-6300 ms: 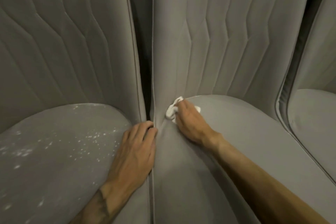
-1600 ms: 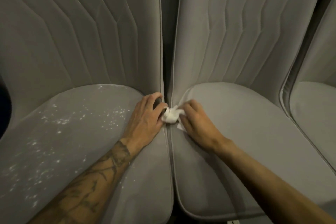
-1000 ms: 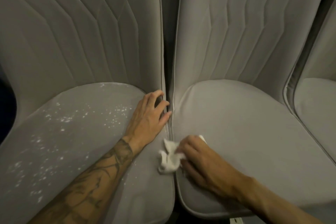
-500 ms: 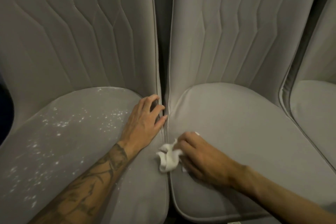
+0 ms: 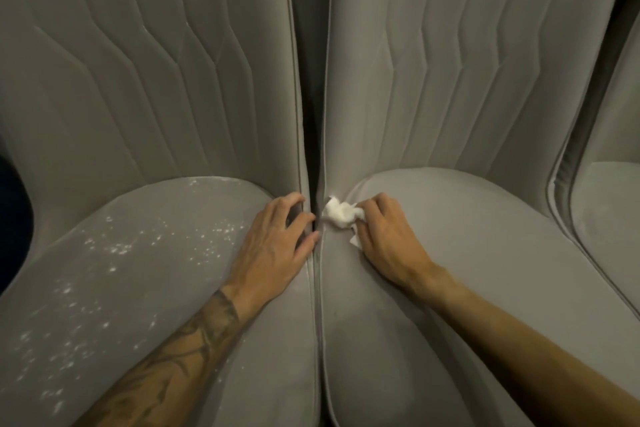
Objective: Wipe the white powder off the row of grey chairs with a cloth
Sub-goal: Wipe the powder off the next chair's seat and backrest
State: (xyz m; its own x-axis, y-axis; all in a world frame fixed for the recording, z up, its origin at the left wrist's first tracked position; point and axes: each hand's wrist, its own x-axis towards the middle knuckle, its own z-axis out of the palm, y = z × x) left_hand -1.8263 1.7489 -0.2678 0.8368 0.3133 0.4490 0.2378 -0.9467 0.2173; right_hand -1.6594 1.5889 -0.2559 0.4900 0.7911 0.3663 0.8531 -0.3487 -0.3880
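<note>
While the right hand (image 5: 384, 236) lies knuckles-up on the middle chair (image 5: 485, 270), its thumb and curled fingers pinch a crumpled white cloth (image 5: 341, 213); the wad sticks out just past the fingertips, and a small corner of it shows under the hand on the thumb side. Cloth: pressed to the rear inner corner of the seat, where cushion meets backrest, touching the seam at the edge of the gap (image 5: 313, 149). Left hand (image 5: 273, 246): just across that gap from the right hand, holding nothing, palm down on the inner edge of the left chair (image 5: 156, 305), fingers spread and slightly bent, the tips reaching the dark slot between the two seats. Forearm (image 5: 180, 357) behind it: bare, with dark tattoo lines, laid slantwise over the seat. White powder (image 5: 114, 248): scattered flecks and small clusters across the left chair's seat, to the outer side of the left hand and well apart from the cloth, thicker toward the outer side of the cushion. Middle chair's seat around the right hand: plain grey, no flecks to be seen. Left backrest (image 5: 138, 80): quilted in zigzag vertical seams, one pale streak near the top. Middle backrest (image 5: 450, 62): the same quilting, with faint pale marks high up. Third chair (image 5: 609, 218): grey, only partly in view, well to the outer side of the right hand.
</note>
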